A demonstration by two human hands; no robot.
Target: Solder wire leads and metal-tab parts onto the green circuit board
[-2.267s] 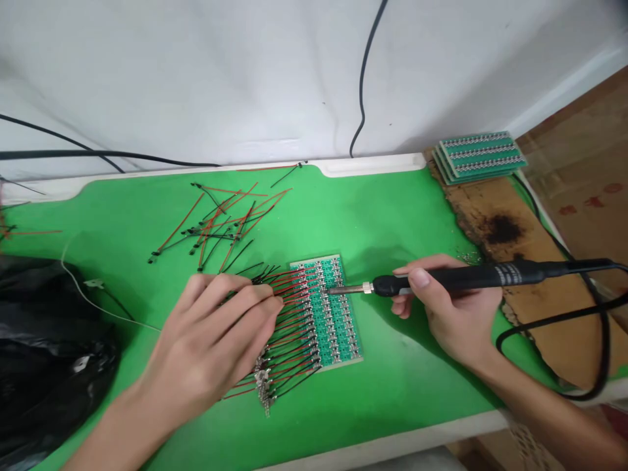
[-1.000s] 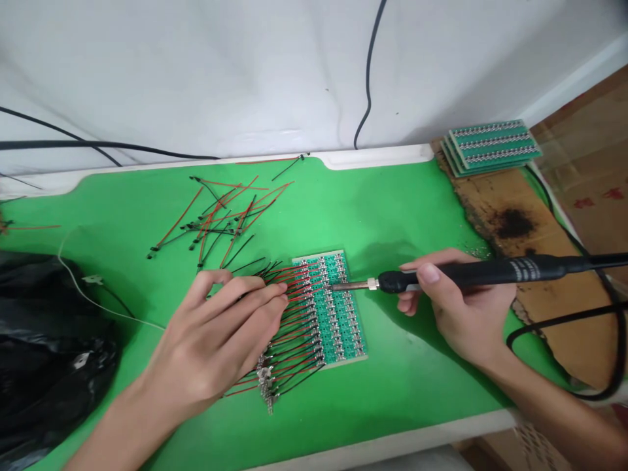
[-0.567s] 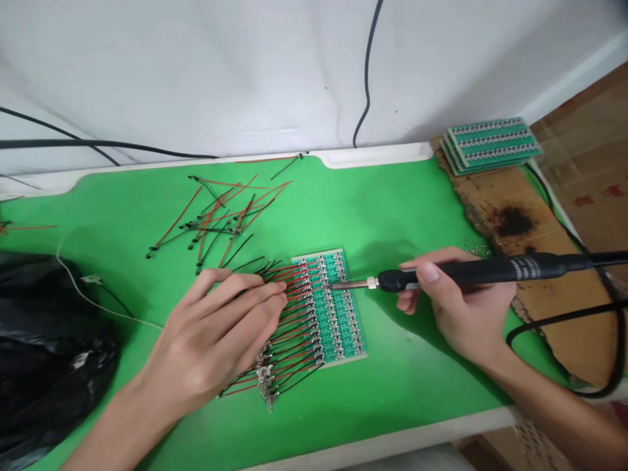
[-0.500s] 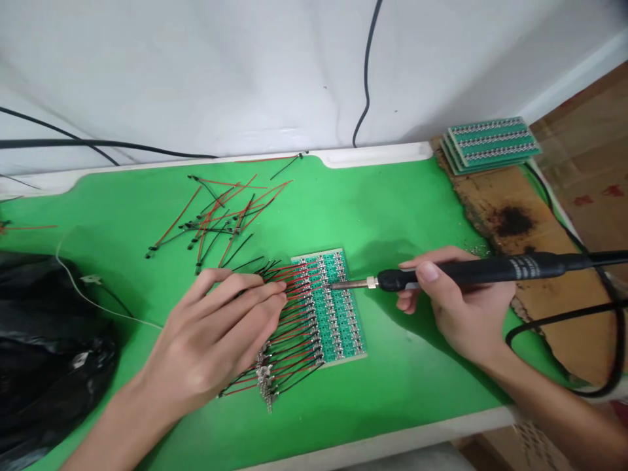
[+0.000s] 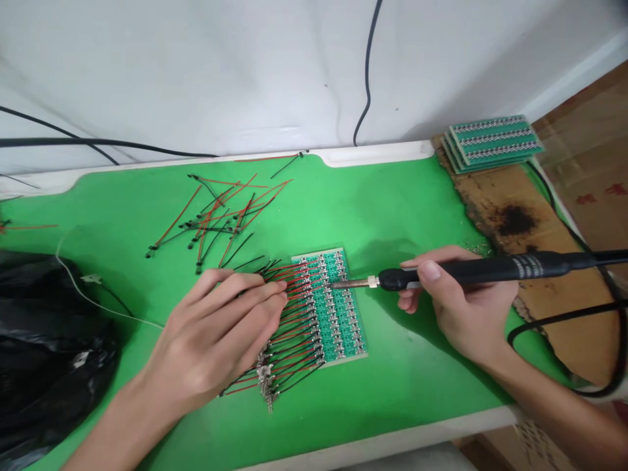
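Note:
A green circuit board (image 5: 328, 304) lies flat on the green mat, with red and black wires (image 5: 289, 340) fanned out from its left side. My left hand (image 5: 220, 333) presses its fingers down on those wires near the board's edge. My right hand (image 5: 461, 301) grips a black soldering iron (image 5: 471, 269) like a pen. Its metal tip (image 5: 343, 284) reaches the upper part of the board, at or very near a solder pad. The crimped wire ends at the lower left bunch together below my left hand.
Loose red and black wires (image 5: 220, 219) lie scattered on the green mat (image 5: 392, 196) behind my hands. A stack of circuit boards (image 5: 490, 144) sits on scorched brown cardboard (image 5: 559, 327) at the right. A black plastic bag (image 5: 49, 340) lies at the left.
The view has shifted slightly, so the table sits a little higher in the frame. My hands and the iron tip stay at nearly the same place on the board.

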